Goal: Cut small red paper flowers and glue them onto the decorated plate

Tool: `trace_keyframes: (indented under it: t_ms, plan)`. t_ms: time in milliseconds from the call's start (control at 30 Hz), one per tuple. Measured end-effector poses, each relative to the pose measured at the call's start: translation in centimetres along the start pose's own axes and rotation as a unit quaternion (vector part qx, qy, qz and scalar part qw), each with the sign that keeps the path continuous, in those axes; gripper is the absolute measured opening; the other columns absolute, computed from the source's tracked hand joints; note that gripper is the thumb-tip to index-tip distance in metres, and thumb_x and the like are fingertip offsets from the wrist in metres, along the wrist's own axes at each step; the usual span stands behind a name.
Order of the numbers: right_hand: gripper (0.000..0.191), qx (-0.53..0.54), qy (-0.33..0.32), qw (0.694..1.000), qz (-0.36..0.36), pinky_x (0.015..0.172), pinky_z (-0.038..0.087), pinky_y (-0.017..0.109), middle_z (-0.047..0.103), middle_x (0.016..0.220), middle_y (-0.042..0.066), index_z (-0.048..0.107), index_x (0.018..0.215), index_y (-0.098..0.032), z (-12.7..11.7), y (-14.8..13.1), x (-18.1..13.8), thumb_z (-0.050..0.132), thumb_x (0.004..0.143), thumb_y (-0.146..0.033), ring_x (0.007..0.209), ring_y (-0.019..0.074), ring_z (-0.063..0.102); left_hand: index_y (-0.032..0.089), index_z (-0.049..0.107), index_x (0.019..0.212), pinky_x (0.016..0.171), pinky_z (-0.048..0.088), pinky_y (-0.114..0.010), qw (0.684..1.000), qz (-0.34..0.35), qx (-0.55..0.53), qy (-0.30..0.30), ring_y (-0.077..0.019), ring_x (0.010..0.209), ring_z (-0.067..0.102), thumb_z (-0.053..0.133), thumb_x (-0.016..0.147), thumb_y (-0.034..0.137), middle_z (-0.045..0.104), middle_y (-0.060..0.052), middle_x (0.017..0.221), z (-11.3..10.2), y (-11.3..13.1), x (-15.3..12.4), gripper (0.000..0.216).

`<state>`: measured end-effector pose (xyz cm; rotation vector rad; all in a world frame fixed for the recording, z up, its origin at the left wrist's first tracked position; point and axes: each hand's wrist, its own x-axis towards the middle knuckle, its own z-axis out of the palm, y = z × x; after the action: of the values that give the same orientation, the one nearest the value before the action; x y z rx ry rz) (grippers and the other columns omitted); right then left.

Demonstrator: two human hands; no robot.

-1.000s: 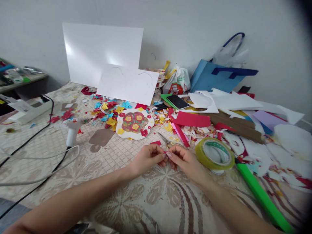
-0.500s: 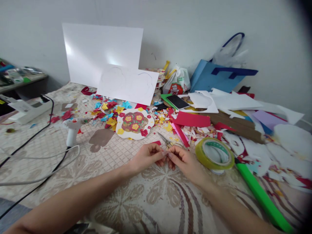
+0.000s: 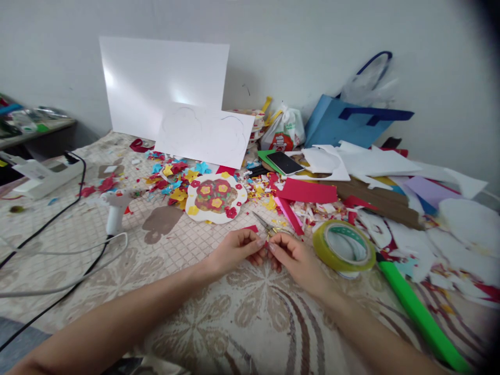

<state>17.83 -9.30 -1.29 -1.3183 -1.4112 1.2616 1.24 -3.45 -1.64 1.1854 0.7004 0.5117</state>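
Note:
My left hand (image 3: 244,249) and my right hand (image 3: 289,251) meet fingertip to fingertip above the patterned tablecloth, both closed in a pinch. Between them shows a tiny red piece of paper (image 3: 266,244), mostly hidden by the fingers. Just beyond the fingers lie scissors (image 3: 269,225), their handles partly behind my right hand. A red paper strip (image 3: 250,228) rests close to my left hand. Farther back is a white scalloped card (image 3: 203,214) decorated with red and yellow paper flowers. A large roll of yellowish tape (image 3: 322,249) sits right of my right hand.
At the left stand a white glue gun (image 3: 114,213) and a power strip (image 3: 50,179) with cables. Cut paper flowers (image 3: 177,177) and scraps are strewn behind. A phone (image 3: 285,163), white sheets (image 3: 378,159), a blue bag (image 3: 332,122) and a green-handled tool (image 3: 417,312) occupy the right.
The fingertips have shifted slightly and the tiny red piece shows a little more between them. Everything else stays in place.

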Motion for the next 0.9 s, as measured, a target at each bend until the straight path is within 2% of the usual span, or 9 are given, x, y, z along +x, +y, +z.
trace_keyframes:
  t_ms: [233,367,533,700,900]
  plan:
    - [0.018,-0.025,0.024,0.999,-0.017,0.052,0.044,0.024,0.052,0.062,-0.003,0.052,0.081,-0.021,-0.06,0.07,-0.11,0.048,0.089,-0.037,0.053,0.0118,0.051,0.011,0.058,0.076,0.062,0.048,-0.024,0.999,-0.025,-0.038,-0.003,-0.0095,0.059,0.059,0.068,0.073,0.039,0.065,-0.003,0.072,-0.18,0.01,-0.02,0.03]
    - [0.012,-0.024,0.037,0.997,-0.068,0.058,0.046,0.025,0.056,0.076,-0.001,0.05,0.095,-0.022,-0.14,-0.03,-0.23,0.05,0.089,-0.033,0.063,0.0129,0.055,0.011,0.059,0.074,0.06,0.047,-0.021,0.987,-0.076,-0.139,-0.021,-0.008,0.058,0.059,0.072,0.071,0.033,0.065,-0.003,0.072,-0.32,0.06,-0.04,0.026]
    - [0.007,-0.115,0.031,0.982,-0.143,0.065,0.043,0.027,0.057,0.082,0.002,0.056,0.086,-0.021,-0.58,-0.34,-0.2,0.051,0.089,-0.025,0.074,0.0157,0.055,0.01,0.062,0.075,0.056,0.047,-0.018,0.963,-0.144,-0.221,-0.051,-0.0063,0.057,0.06,0.072,0.071,0.022,0.064,-0.001,0.069,-0.43,0.52,-0.21,0.016]
    - [0.008,-0.152,0.033,0.976,-0.15,0.066,0.041,0.027,0.055,0.079,0.002,0.056,0.082,-0.021,-0.76,-0.41,-0.16,0.05,0.089,-0.022,0.073,0.0155,0.053,0.009,0.062,0.074,0.055,0.047,-0.017,0.956,-0.17,-0.225,-0.075,-0.0065,0.056,0.06,0.071,0.071,0.019,0.065,-0.002,0.068,-0.49,0.64,-0.23,0.013]
    - [0.009,-0.168,0.022,0.976,-0.136,0.065,0.039,0.026,0.054,0.077,0.0,0.052,0.082,-0.021,-0.6,-0.39,-0.22,0.047,0.09,-0.022,0.069,0.0147,0.051,0.01,0.061,0.075,0.056,0.047,-0.018,0.968,-0.153,-0.185,-0.078,-0.0066,0.056,0.06,0.072,0.071,0.023,0.065,-0.002,0.069,-0.31,0.41,-0.32,0.017]
